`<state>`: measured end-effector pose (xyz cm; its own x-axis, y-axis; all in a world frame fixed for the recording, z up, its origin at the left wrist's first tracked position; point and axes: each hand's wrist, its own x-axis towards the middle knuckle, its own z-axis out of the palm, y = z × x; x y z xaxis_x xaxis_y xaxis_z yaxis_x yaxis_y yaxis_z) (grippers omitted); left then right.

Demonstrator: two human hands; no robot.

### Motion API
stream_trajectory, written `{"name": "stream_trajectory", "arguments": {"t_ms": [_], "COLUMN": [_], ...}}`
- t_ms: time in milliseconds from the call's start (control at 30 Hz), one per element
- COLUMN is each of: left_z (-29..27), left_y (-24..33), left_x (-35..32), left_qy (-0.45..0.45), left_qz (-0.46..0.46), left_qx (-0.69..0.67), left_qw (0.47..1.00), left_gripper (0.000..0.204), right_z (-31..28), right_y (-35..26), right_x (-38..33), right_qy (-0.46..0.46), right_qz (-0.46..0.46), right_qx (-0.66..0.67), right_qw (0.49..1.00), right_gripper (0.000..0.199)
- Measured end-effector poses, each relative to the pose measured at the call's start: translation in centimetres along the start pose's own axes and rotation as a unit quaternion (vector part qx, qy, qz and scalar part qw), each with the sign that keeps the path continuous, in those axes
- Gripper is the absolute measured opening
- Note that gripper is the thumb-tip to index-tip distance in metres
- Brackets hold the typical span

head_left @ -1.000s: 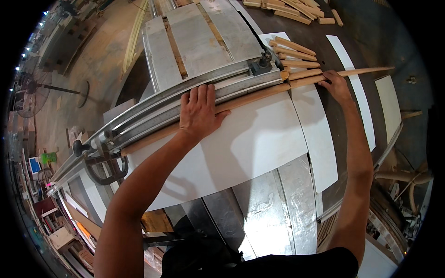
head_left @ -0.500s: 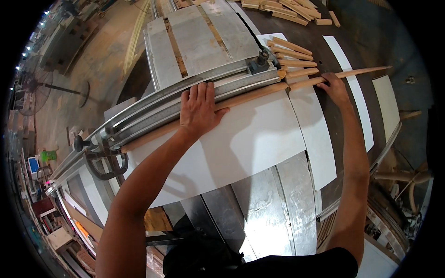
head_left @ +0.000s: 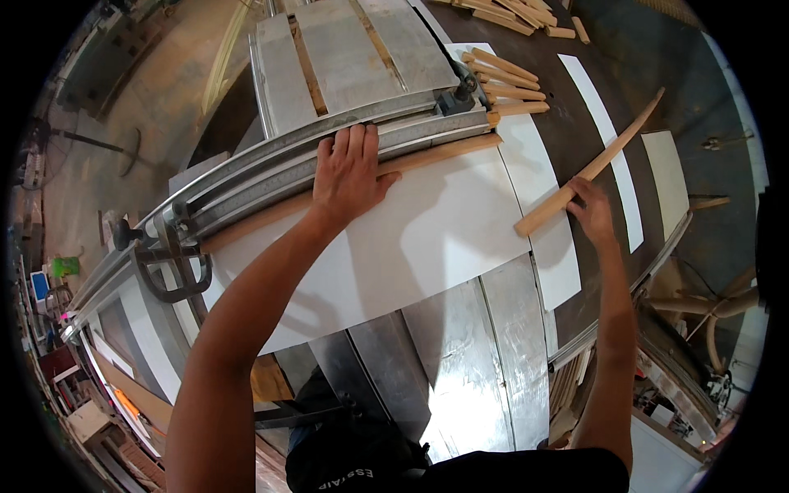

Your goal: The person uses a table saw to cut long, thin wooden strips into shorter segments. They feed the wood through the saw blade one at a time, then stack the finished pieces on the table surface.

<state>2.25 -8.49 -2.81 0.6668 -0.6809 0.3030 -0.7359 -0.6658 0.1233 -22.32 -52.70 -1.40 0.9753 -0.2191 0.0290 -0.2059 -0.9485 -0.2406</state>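
On a white saw table (head_left: 444, 246), the left hand (head_left: 349, 168) presses flat, fingers spread, on one long wooden strip (head_left: 444, 153) against the metal fence (head_left: 329, 152). The right hand (head_left: 590, 209) grips a second strip (head_left: 588, 168), angled. Five cut sticks (head_left: 505, 82) lie beyond.

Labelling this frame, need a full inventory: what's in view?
long strip: 1, tan wood, along the fence under the left hand
fence: 1, grey metal, across the saw table
white panel: 1, white, on the table before the fence
curved stick: 1, tan wood, in the right hand
short sticks: several, tan, piled past the fence end
white boards: 2, white, on the dark surface at right
left hand: flat on the long strip
right hand: gripping the curved stick
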Motion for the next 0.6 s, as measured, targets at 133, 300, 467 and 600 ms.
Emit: {"name": "stream_trajectory", "arguments": {"t_ms": [133, 300, 467, 600], "left_z": [-0.2, -0.5, -1.4, -1.0], "left_y": [0.0, 0.3, 0.8, 1.1], "left_x": [0.2, 0.1, -0.1, 0.1], "left_qy": [-0.013, 0.035, -0.016, 0.008], "left_qz": [-0.009, 0.006, -0.026, -0.005], "left_qx": [0.018, 0.004, -0.003, 0.004], "left_qw": [1.0, 0.999, 1.0, 1.0], "left_gripper": [0.084, 0.082, 0.08, 0.081], "right_z": [-0.8, -3.6, -0.9, 5.5], "right_y": [-4.7, -11.2, -12.4, -13.0], "right_x": [-3.0, -3.9, 1.1, 6.7], "right_qy": [-0.011, -0.16, -0.135, 0.078], "right_qz": [-0.055, -0.017, 0.103, 0.198], "right_qx": [-0.006, -0.011, 0.18, 0.373], "right_qw": [0.998, 0.987, 0.969, 0.903], "right_gripper": [0.05, 0.046, 0.041, 0.031]}}
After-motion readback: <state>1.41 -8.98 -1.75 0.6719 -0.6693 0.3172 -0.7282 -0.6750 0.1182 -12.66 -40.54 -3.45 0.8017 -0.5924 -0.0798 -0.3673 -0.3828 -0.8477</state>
